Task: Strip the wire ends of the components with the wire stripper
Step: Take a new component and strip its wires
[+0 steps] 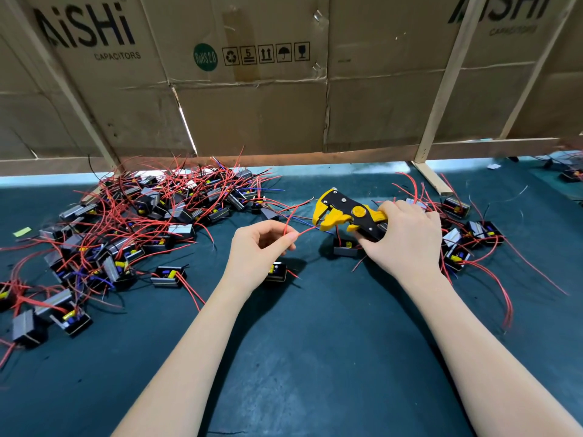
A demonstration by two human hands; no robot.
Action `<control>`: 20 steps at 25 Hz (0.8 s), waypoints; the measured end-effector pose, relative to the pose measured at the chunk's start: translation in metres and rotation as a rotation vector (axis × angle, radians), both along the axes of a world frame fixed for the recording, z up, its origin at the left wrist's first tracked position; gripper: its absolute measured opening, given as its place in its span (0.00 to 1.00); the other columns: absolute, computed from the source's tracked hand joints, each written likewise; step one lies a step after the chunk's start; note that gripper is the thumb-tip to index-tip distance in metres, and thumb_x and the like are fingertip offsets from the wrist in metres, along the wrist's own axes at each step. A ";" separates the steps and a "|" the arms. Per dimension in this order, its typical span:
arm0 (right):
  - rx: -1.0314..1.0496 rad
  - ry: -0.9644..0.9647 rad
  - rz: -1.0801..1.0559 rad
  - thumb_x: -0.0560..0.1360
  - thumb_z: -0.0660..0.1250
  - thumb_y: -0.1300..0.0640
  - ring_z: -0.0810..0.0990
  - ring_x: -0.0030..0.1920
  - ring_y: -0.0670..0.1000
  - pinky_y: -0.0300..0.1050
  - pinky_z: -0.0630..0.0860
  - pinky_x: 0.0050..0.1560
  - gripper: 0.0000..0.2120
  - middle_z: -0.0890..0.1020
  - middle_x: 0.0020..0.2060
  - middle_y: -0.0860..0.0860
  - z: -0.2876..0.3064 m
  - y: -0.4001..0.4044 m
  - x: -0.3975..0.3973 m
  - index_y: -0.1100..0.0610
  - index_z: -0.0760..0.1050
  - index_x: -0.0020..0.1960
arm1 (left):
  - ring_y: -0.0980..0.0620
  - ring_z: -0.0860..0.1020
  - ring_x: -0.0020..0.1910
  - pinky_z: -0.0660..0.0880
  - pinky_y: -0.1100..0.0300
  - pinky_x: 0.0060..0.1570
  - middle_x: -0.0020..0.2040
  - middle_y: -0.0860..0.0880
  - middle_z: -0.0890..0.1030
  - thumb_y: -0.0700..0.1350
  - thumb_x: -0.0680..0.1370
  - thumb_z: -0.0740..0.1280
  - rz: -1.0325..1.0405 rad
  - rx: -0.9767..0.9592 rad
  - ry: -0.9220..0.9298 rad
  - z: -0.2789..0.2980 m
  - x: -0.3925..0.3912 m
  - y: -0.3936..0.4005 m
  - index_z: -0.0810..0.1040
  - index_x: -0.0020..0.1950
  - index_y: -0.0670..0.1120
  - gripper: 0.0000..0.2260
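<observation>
My right hand [407, 238] grips the handles of a yellow and black wire stripper [344, 212], jaws pointing left. My left hand [262, 247] pinches a red wire [307, 231] whose end reaches into the stripper's jaws. That wire belongs to a small black component [277, 272] that sits just under my left hand, partly hidden by it. Another black component [344, 247] lies on the mat under the stripper.
A big heap of black components with red and blue wires [132, 222] covers the left of the dark green mat [315, 342]. A smaller group [467, 241] lies right of my right hand. A cardboard wall on wooden slats [252, 105] closes off the back.
</observation>
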State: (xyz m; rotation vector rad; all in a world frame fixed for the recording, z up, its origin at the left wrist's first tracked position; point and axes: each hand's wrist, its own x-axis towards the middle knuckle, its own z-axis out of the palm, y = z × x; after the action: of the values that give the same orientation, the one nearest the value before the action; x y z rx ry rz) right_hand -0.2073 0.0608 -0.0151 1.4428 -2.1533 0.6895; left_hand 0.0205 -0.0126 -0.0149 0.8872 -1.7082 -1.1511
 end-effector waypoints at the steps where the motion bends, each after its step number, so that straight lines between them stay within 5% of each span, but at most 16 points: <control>1: 0.000 -0.003 0.001 0.65 0.73 0.36 0.79 0.45 0.59 0.50 0.63 0.46 0.24 0.80 0.39 0.53 0.000 0.000 0.000 0.56 0.78 0.45 | 0.57 0.77 0.33 0.75 0.66 0.39 0.33 0.50 0.83 0.39 0.76 0.72 -0.001 -0.001 0.003 0.000 0.000 0.000 0.84 0.43 0.44 0.03; 11: 0.071 -0.031 0.001 0.68 0.71 0.35 0.80 0.41 0.58 0.47 0.59 0.41 0.21 0.80 0.35 0.51 0.008 0.005 0.001 0.49 0.65 0.37 | 0.59 0.77 0.32 0.74 0.69 0.38 0.33 0.50 0.82 0.38 0.76 0.72 0.002 0.010 0.023 0.002 0.000 0.001 0.83 0.43 0.44 0.03; 20: 0.084 -0.073 -0.044 0.67 0.69 0.33 0.80 0.43 0.58 0.47 0.66 0.39 0.21 0.75 0.32 0.49 0.007 0.003 -0.002 0.52 0.75 0.37 | 0.59 0.76 0.34 0.73 0.66 0.41 0.35 0.53 0.81 0.43 0.75 0.74 0.011 -0.075 -0.075 0.003 0.001 0.004 0.83 0.43 0.47 0.01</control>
State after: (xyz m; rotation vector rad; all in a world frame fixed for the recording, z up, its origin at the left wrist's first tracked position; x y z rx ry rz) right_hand -0.2089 0.0635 -0.0081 1.4279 -2.2877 0.6524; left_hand 0.0211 -0.0090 -0.0121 0.9021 -1.7931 -1.0515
